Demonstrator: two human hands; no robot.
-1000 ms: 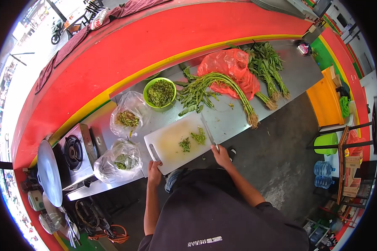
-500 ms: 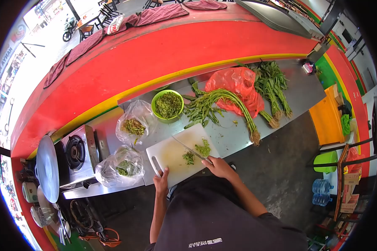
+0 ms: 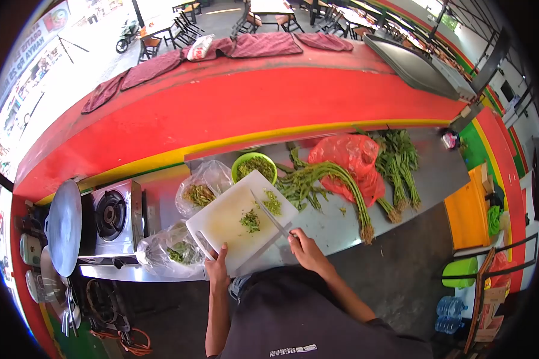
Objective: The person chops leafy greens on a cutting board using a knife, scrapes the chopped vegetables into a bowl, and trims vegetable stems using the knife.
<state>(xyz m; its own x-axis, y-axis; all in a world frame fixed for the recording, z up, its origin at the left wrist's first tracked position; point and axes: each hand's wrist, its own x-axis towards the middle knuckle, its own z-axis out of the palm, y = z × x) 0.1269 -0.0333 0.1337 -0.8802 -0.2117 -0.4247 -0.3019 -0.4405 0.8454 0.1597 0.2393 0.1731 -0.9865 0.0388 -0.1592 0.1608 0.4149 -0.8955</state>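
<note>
My left hand (image 3: 217,263) grips the white cutting board (image 3: 226,216) at its slotted handle, thumb on top. The board is raised and tilted, its far corner overlapping the green bowl (image 3: 234,169) of chopped greens. In my right hand (image 3: 307,251) is a knife (image 3: 270,215), its blade lying across the board. Two small heaps of chopped greens sit on the board: a darker heap (image 3: 250,221) left of the blade and a paler heap (image 3: 272,203) to its right. The fingers under the board are hidden.
Clear plastic bags of cut vegetables (image 3: 199,195) and leaves (image 3: 182,253) lie left of the board. Long-stemmed greens (image 3: 352,190), a red plastic bag (image 3: 335,149) and another leafy bundle (image 3: 396,164) lie right. A gas stove (image 3: 117,212) and large pan (image 3: 64,227) stand far left.
The cutting board has been lifted off the counter and moved toward the green bowl, carrying both heaps. The knife has moved along with it. The camera view has shifted upward.
</note>
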